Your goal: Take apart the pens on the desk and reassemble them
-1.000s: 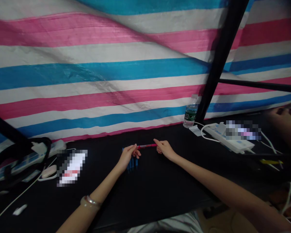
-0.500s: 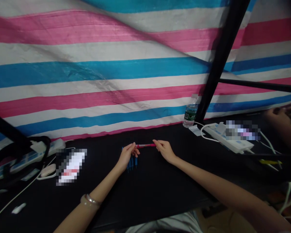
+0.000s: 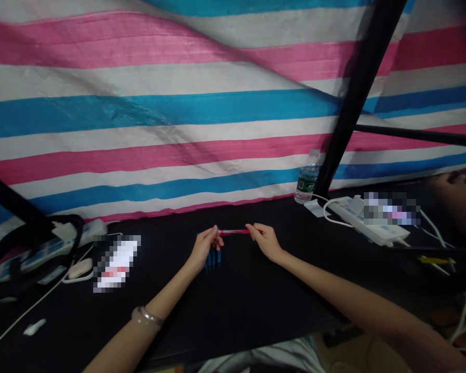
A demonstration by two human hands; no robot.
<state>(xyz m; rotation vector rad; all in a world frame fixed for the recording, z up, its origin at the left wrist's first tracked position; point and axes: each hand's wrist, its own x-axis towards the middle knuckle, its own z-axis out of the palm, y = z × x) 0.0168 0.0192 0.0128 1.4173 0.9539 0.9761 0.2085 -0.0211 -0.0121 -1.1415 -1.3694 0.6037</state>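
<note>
The red pen (image 3: 233,232) lies level near the centre of the frame, just below the striped sheet (image 3: 217,150), spanning the gap between the two hands. The left hand (image 3: 204,247) grips its left end between thumb and fingers, and the right hand (image 3: 266,241) pinches its right end the same way, so both are closed on it. Only the middle of the pen shows; its two ends are covered by the fingers, and whether it is capped cannot be told. Several slim blue objects (image 3: 218,257) sit beneath the left hand, partly hidden by it; their number and upper parts are hard to make out, and whether that hand touches them is unclear. The left forearm rises from the bottom edge, left of centre, with bangles (image 3: 145,316) around it; the right forearm slants in from the lower right corner, long and nearly straight to the wrist. Both hands are over the dark tabletop (image 3: 256,300), backs partly toward the camera. At the right edge, another person's hand (image 3: 450,189) is dim, blurred and cut off. Screens at left and right are pixelated.
</note>
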